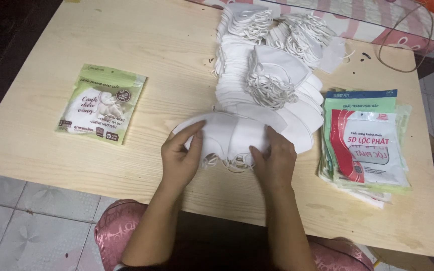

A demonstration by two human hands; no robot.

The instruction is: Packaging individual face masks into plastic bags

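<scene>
My left hand (179, 156) and my right hand (273, 159) press on a small stack of white face masks (229, 133) lying flat near the front edge of a light wooden table (126, 165). The left thumb and fingers pinch the stack's left end; the right hand grips its right end. Thin white ear loops (229, 161) curl out between my hands. Behind the stack, a long heap of white masks (272, 75) runs toward the table's far edge.
A filled green mask packet (101, 103) lies at the left. A pile of empty printed packets (365, 143) sits at the right. A cable (403, 45) loops at the far right. Tiled floor shows at lower left.
</scene>
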